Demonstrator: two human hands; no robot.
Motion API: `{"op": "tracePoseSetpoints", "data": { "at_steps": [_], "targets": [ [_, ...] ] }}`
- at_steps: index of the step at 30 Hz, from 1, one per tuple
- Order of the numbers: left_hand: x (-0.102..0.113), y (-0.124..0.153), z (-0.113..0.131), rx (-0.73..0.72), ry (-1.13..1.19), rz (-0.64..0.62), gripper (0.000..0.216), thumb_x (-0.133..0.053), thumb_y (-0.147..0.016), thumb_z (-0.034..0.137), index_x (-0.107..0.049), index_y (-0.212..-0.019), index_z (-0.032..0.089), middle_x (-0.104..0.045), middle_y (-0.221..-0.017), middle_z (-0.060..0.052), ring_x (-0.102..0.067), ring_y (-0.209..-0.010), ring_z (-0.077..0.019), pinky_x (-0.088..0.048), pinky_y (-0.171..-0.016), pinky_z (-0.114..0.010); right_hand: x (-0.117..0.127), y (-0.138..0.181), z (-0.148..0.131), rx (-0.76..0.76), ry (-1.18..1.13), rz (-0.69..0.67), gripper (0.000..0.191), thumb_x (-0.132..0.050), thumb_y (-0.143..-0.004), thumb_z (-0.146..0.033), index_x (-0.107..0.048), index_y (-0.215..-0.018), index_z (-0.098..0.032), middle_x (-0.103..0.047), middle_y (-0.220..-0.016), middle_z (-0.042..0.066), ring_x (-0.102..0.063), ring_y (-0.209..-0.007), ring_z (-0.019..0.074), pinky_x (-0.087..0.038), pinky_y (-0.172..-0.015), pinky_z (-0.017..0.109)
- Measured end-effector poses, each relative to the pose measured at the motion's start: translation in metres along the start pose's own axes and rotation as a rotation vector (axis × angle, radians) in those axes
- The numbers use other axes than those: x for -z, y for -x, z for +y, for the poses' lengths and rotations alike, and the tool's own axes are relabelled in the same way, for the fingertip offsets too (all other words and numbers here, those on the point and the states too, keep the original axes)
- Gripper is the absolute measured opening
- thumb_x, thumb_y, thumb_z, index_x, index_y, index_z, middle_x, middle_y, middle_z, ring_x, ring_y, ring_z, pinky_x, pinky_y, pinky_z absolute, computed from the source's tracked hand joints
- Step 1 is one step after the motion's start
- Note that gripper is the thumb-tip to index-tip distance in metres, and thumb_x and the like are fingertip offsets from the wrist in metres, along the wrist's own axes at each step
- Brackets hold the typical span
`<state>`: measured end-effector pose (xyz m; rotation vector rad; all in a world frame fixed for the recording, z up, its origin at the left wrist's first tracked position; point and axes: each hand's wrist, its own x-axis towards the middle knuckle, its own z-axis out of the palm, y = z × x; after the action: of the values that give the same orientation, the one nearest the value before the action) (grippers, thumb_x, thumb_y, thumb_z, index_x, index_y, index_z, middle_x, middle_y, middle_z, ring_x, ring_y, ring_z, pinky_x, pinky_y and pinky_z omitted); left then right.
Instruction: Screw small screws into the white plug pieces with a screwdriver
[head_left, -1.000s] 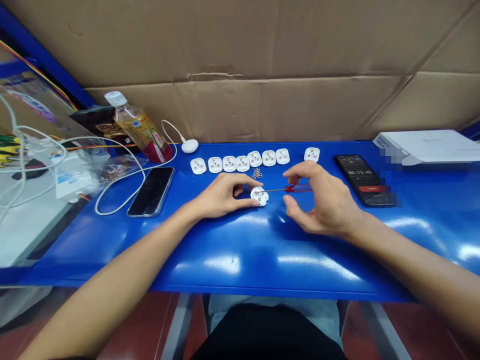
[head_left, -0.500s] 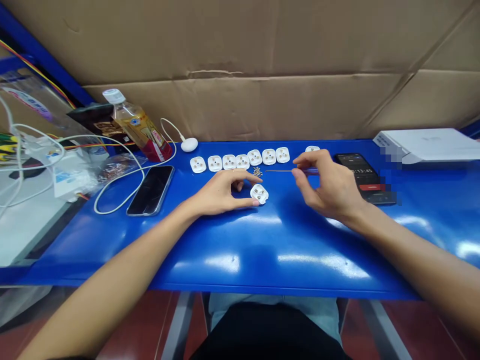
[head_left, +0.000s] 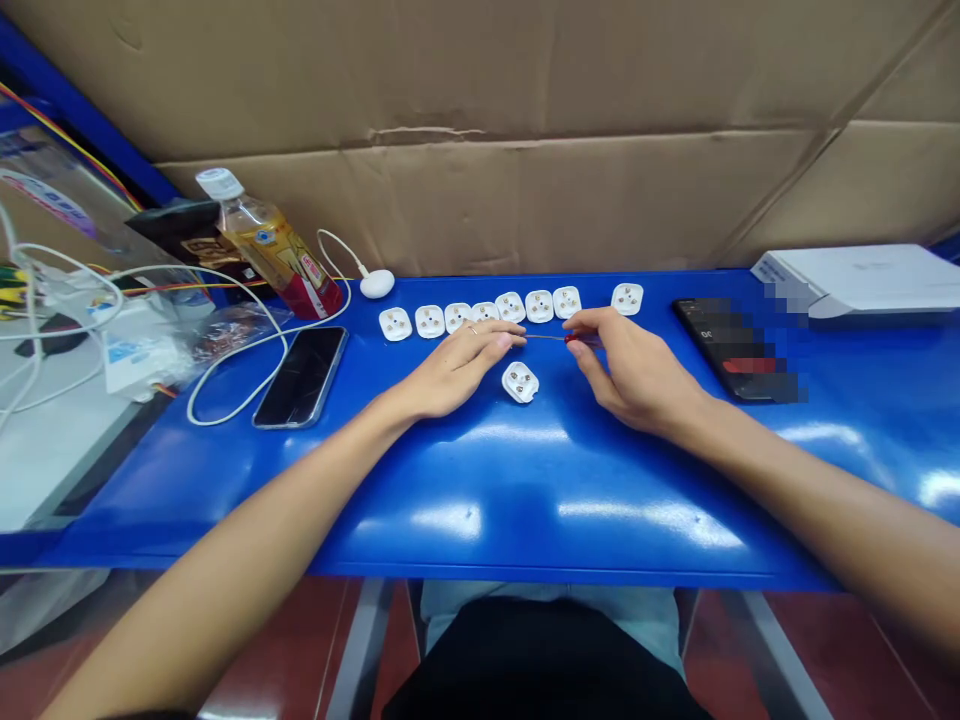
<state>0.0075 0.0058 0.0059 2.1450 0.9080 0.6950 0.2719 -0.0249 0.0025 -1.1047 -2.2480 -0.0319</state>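
Observation:
My right hand (head_left: 630, 365) pinches a thin screwdriver (head_left: 572, 338) with a red handle, its slim shaft pointing left. At that tip is my left hand (head_left: 469, 365), thumb and fingers drawn together; whatever they hold is too small or hidden. The heap of small screws seen earlier lies out of sight behind these fingers. Just below, between the hands, a white rounded-square plastic housing (head_left: 519, 382) with metal pieces inside rests on the blue table (head_left: 480, 470), touched by neither hand. Several similar white housings (head_left: 539, 306) form a row behind, and another housing (head_left: 627, 298) sits apart at the right.
A dark phone (head_left: 302, 378), a white cable (head_left: 196, 400), a drink bottle (head_left: 281, 255) and a white puck-shaped device (head_left: 377, 284) are at the left. On the right lie another phone (head_left: 724, 350) and a white box (head_left: 862, 278). Cardboard (head_left: 525, 90) stands behind.
My left hand has let go of the white housing and moved up to the screw heap. My right hand has shifted slightly left with the screwdriver, bringing its tip to my left fingers.

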Motion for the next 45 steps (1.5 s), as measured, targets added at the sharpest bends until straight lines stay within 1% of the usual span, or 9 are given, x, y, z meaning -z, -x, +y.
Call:
{"op": "tracePoseSetpoints", "data": {
  "at_steps": [10,13,15,18,22,25,27,33,45],
  "targets": [
    [0.004,-0.001,0.001,0.016,0.008,0.050,0.049,-0.039,-0.113,0.049,-0.076,-0.129,0.020,-0.065,-0.149,-0.011,-0.056,-0.140,-0.0280,-0.043,-0.120,-0.044,0.014,-0.009,0.000,-0.096,-0.085,0.220,0.028,-0.058,-0.102,-0.029,-0.071,-0.125,-0.023,-0.080,-0.115,0.012,-0.076,-0.102,0.0286,-0.061,-0.094,0.048],
    [0.012,0.003,0.005,0.043,-0.060,0.037,0.042,-0.057,-0.105,0.051,-0.076,-0.123,0.019,-0.074,-0.121,-0.010,-0.066,-0.104,-0.0231,-0.053,-0.089,-0.036,0.014,-0.011,0.007,-0.198,-0.176,0.195,0.025,-0.060,-0.100,-0.031,-0.075,-0.120,-0.026,-0.081,-0.109,0.008,-0.076,-0.095,0.0271,-0.061,-0.091,0.047],
    [0.016,0.007,0.007,0.090,-0.068,-0.013,0.044,-0.076,-0.092,0.055,-0.076,-0.116,0.018,-0.073,-0.098,-0.006,-0.060,-0.081,-0.0181,-0.048,-0.073,-0.031,0.012,-0.010,0.013,-0.259,-0.184,0.152,0.022,-0.059,-0.100,-0.030,-0.075,-0.113,-0.025,-0.081,-0.103,0.007,-0.076,-0.093,0.0266,-0.060,-0.087,0.045],
    [0.015,0.010,0.010,0.083,-0.074,-0.068,0.047,-0.087,-0.081,0.054,-0.077,-0.110,0.019,-0.072,-0.094,-0.003,-0.059,-0.081,-0.0176,-0.045,-0.072,-0.030,0.009,-0.008,0.018,-0.305,-0.203,0.084,0.016,-0.056,-0.097,-0.025,-0.068,-0.107,-0.023,-0.077,-0.091,0.006,-0.073,-0.083,0.0244,-0.056,-0.079,0.040],
    [0.004,0.007,0.010,0.040,-0.055,-0.046,0.039,-0.082,-0.088,0.048,-0.080,-0.116,0.020,-0.075,-0.096,-0.004,-0.061,-0.082,-0.0172,-0.044,-0.073,-0.030,0.011,-0.005,0.012,-0.188,-0.275,-0.062,0.020,-0.052,-0.091,-0.017,-0.058,-0.109,-0.022,-0.070,-0.085,0.002,-0.064,-0.071,0.0202,-0.051,-0.069,0.034],
    [-0.005,0.005,0.009,0.006,-0.068,-0.032,0.040,-0.078,-0.093,0.044,-0.078,-0.126,0.021,-0.077,-0.102,-0.005,-0.061,-0.083,-0.0173,-0.045,-0.077,-0.030,0.011,-0.003,0.002,-0.068,-0.233,-0.272,0.035,-0.058,-0.096,-0.028,-0.058,-0.130,-0.019,-0.070,-0.087,0.002,-0.064,-0.069,0.0198,-0.049,-0.064,0.032],
    [-0.008,0.005,0.009,-0.008,-0.091,-0.022,0.038,-0.077,-0.095,0.043,-0.078,-0.126,0.021,-0.078,-0.104,-0.005,-0.061,-0.084,-0.0176,-0.046,-0.078,-0.030,0.009,-0.002,-0.003,-0.006,-0.188,-0.321,0.047,-0.065,-0.097,-0.040,-0.058,-0.138,-0.019,-0.074,-0.103,0.007,-0.069,-0.082,0.0221,-0.052,-0.070,0.033],
    [-0.005,0.005,0.009,0.055,-0.119,0.070,0.039,-0.073,-0.096,0.050,-0.082,-0.117,0.019,-0.077,-0.093,-0.005,-0.060,-0.078,-0.0172,-0.045,-0.074,-0.030,0.004,-0.005,0.006,0.006,-0.108,-0.313,0.036,-0.065,-0.099,-0.043,-0.065,-0.129,-0.022,-0.076,-0.107,0.008,-0.072,-0.088,0.0234,-0.053,-0.073,0.034],
    [-0.002,0.008,0.009,0.026,-0.165,0.108,0.033,-0.068,-0.098,0.044,-0.082,-0.115,0.019,-0.071,-0.090,-0.004,-0.055,-0.074,-0.0157,-0.044,-0.075,-0.031,0.025,-0.010,0.089,-0.222,0.177,-0.226,0.044,-0.062,-0.098,-0.041,-0.069,-0.135,-0.017,-0.081,-0.109,0.013,-0.076,-0.098,0.0341,-0.054,-0.085,0.043]
  ]
}}
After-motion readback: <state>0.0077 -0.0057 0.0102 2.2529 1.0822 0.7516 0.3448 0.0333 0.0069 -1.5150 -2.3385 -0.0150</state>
